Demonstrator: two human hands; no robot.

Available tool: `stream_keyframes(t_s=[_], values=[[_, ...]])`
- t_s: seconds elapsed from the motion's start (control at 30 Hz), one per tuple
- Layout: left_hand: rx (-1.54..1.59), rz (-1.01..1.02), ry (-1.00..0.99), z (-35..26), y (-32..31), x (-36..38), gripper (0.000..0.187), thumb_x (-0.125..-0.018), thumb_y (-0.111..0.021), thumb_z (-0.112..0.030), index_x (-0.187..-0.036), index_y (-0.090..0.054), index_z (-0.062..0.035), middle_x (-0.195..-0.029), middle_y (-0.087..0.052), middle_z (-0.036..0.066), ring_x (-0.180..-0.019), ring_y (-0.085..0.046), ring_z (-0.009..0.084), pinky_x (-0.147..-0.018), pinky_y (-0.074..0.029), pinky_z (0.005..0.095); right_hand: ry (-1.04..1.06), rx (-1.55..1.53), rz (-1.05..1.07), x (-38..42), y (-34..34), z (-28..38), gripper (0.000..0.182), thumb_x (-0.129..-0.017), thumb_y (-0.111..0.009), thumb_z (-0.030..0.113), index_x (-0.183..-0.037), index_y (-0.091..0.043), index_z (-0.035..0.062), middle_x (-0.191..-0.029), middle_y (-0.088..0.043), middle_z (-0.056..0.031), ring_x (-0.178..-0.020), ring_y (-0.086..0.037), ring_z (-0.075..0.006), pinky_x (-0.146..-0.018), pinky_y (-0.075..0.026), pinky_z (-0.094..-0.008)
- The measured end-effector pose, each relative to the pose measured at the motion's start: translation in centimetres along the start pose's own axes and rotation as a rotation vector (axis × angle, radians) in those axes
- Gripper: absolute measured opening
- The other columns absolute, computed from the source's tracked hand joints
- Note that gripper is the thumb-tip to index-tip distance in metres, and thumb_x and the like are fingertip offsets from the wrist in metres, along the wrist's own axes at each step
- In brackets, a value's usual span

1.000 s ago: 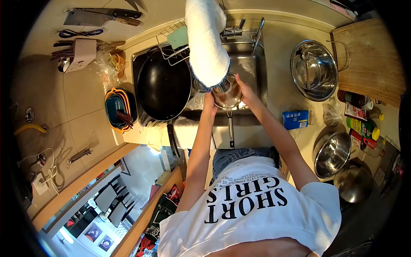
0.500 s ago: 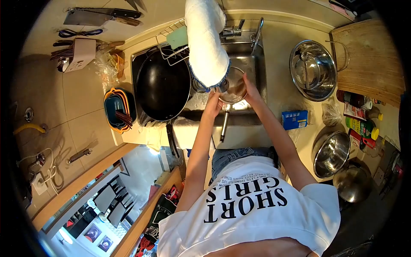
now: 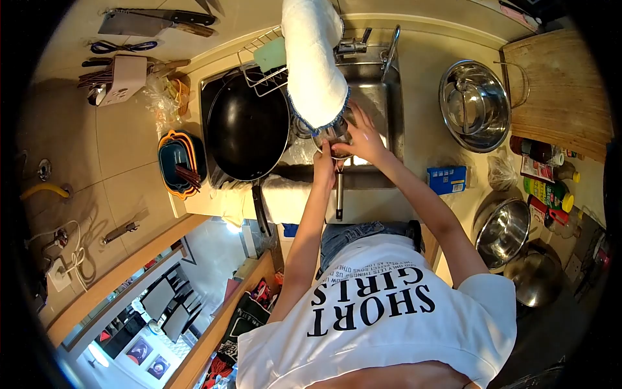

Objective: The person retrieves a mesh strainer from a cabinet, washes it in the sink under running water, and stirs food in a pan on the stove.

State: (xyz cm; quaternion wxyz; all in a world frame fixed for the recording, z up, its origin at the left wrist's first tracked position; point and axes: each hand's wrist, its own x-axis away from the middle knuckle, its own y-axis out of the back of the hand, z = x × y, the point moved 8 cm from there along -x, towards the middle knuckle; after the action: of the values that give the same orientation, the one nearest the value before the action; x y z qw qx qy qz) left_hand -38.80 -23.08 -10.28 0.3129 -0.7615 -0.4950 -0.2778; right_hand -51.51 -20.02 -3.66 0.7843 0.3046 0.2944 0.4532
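Note:
Over the steel sink (image 3: 382,175) is a small round pan (image 3: 339,154), its handle pointing toward my body. My left hand (image 3: 324,163) grips the pan's near left rim. My right hand (image 3: 364,139) lies over the pan's right side with its fingers spread. A white hanging towel (image 3: 316,71) covers the pan's far left part. To the left, a large black wok (image 3: 248,129) rests over the sink's left side, with its handle toward me.
A wire rack with a green sponge (image 3: 270,55) hangs at the sink's back, near the faucet (image 3: 353,45). Nested bowls (image 3: 173,162) stand left. On the right are a steel basin (image 3: 475,107), a blue box (image 3: 446,180) and a steel bowl (image 3: 502,233).
My right hand has moved left from the pan's right edge to over the pan, and its fingers have spread. The pan has shifted slightly left, its handle now straighter.

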Motion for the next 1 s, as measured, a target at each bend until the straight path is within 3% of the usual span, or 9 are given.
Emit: stream_keyframes(t_s=[0.2, 0.5, 0.7, 0.77, 0.8, 0.83, 0.9, 0.93, 1.0], values=[[-0.071, -0.002, -0.063, -2.1, 0.2, 0.6, 0.029, -0.085, -0.043, -0.027, -0.076, -0.052, -0.0016, -0.063, -0.053, 0.003, -0.048, -0.046, 0.0067, -0.040, -0.035, 0.0179, -0.158, -0.506, 0.071, 0.1, -3.4, -2.2, 0.051, -0.064, -0.067, 0.033, -0.106, -0.052, 0.0071, -0.123, -0.027, -0.0189, -0.113, -0.031, -0.0325, -0.090, -0.032, -0.0356], [0.032, 0.052, -0.020, 0.1, -0.4, -1.7, 0.016, -0.082, -0.049, -0.017, -0.072, -0.050, -0.0053, -0.056, -0.050, 0.000, -0.039, -0.040, 0.0050, -0.033, -0.028, 0.0175, -0.279, -0.692, 0.034, 1.4, -3.3, -4.7, 0.032, -0.071, -0.062, 0.018, -0.100, -0.057, 0.0072, -0.125, -0.026, -0.0181, -0.113, -0.035, -0.0285, -0.091, -0.031, -0.0317], [-0.050, 0.066, -0.083, 0.2, -2.4, -2.7, 0.016, -0.081, -0.046, -0.008, -0.094, -0.049, 0.0004, -0.084, -0.056, 0.007, -0.069, -0.055, 0.0136, -0.057, -0.044, 0.0244, -0.268, -0.591, -0.008, 1.9, -1.3, -6.5, 0.046, -0.070, -0.063, 0.015, -0.113, -0.046, 0.0090, -0.123, -0.029, -0.0123, -0.111, -0.035, -0.0257, -0.091, -0.030, -0.0349], [-0.087, 0.121, -0.014, -0.4, -2.8, -2.4, 0.020, -0.080, -0.048, -0.006, -0.098, -0.049, 0.0019, -0.098, -0.052, 0.008, -0.088, -0.051, 0.0148, -0.073, -0.043, 0.0252, -0.611, -1.337, -0.137, 3.0, -1.6, -8.0, 0.055, -0.067, -0.067, 0.012, -0.116, -0.042, 0.0107, -0.123, -0.029, -0.0119, -0.107, -0.038, -0.0246, -0.086, -0.036, -0.0347], [-0.064, 0.116, -0.052, -0.9, -3.1, -2.1, 0.020, -0.077, -0.048, -0.003, -0.097, -0.049, 0.0029, -0.094, -0.054, 0.010, -0.082, -0.053, 0.0160, -0.069, -0.044, 0.0260, -0.810, -1.295, -0.135, 3.6, -1.1, -8.1, 0.060, -0.064, -0.069, 0.010, -0.116, -0.039, 0.0060, -0.118, -0.036, -0.0123, -0.101, -0.043, -0.0221, -0.082, -0.040, -0.0318], [-0.042, 0.109, -0.091, -1.4, -3.2, -1.7, 0.021, -0.074, -0.048, 0.001, -0.095, -0.049, 0.0038, -0.090, -0.056, 0.011, -0.076, -0.055, 0.0173, -0.066, -0.045, 0.0269, -0.812, -1.296, -0.136, 3.7, -1.1, -8.4, 0.060, -0.064, -0.069, 0.010, -0.116, -0.039, 0.0060, -0.118, -0.036, -0.0123, -0.101, -0.043, -0.0221, -0.082, -0.040, -0.0318], [-0.096, 0.116, -0.082, -2.4, -3.6, -0.9, 0.022, -0.072, -0.052, 0.001, -0.094, -0.050, 0.0031, -0.090, -0.056, 0.010, -0.076, -0.056, 0.0166, -0.067, -0.044, 0.0263, -0.775, -1.314, 0.205, 3.6, -3.1, -8.2, 0.059, -0.062, -0.070, 0.013, -0.112, -0.041, -0.0009, -0.108, -0.047, -0.0123, -0.094, -0.048, -0.0193, -0.079, -0.041, -0.0300], [-0.148, 0.123, -0.072, -2.7, -3.6, -0.6, 0.024, -0.070, -0.056, 0.000, -0.093, -0.051, 0.0024, -0.089, -0.056, 0.009, -0.077, -0.056, 0.0160, -0.068, -0.044, 0.0257, -0.776, -1.317, 0.203, 3.8, -4.2, -9.1, 0.059, -0.062, -0.070, 0.013, -0.112, -0.041, -0.0009, -0.108, -0.047, -0.0123, -0.094, -0.048, -0.0193, -0.079, -0.041, -0.0300], [-0.193, 0.134, -0.093, -2.9, -3.4, -0.5, 0.024, -0.071, -0.058, -0.004, -0.094, -0.051, 0.0012, -0.090, -0.056, 0.008, -0.080, -0.054, 0.0149, -0.071, -0.042, 0.0256, -0.817, -0.954, 0.245, 4.8, -6.1, -11.3, 0.049, -0.062, -0.071, 0.016, -0.101, -0.049, -0.0041, -0.089, -0.057, -0.0102, -0.081, -0.054, -0.0156, -0.071, -0.044, -0.0274]])
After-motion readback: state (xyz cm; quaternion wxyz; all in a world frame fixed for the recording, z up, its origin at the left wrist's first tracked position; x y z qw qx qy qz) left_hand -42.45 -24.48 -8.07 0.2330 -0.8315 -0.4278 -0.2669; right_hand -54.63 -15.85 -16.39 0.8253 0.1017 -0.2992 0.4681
